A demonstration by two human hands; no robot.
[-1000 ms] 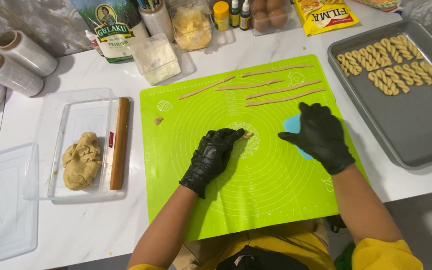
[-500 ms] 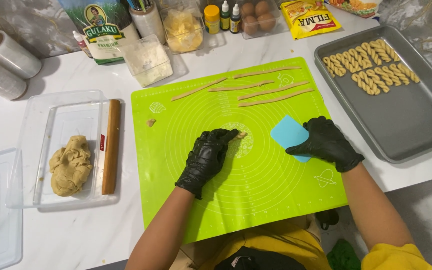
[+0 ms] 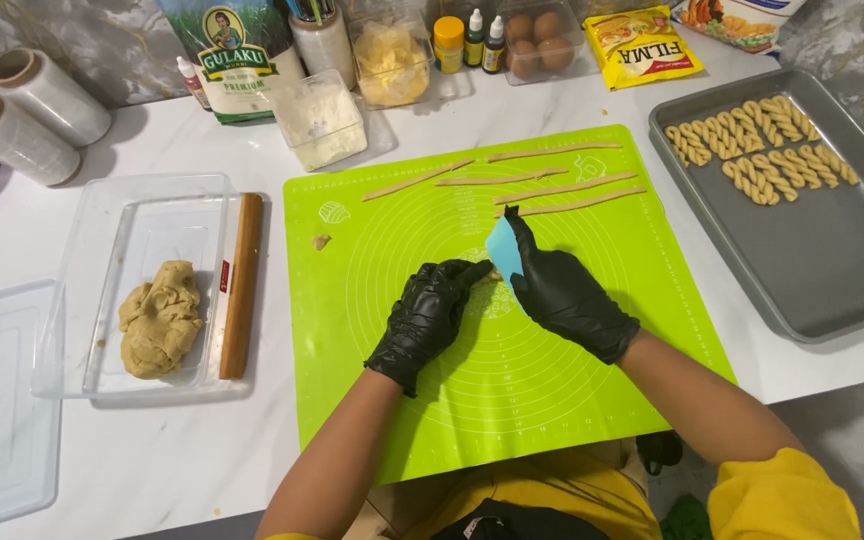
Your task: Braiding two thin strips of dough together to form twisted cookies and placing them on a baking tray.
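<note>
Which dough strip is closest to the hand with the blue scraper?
The lowest dough strip on the green mat. It lies just above the right hand's blue scraper; the others sit farther up.

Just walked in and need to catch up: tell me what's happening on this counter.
A person in black gloves works on a green mat. The right hand holds a light blue scraper at a small piece of dough that the left hand touches. Dough strips lie farther back; twisted pieces sit on a metal tray.
</note>
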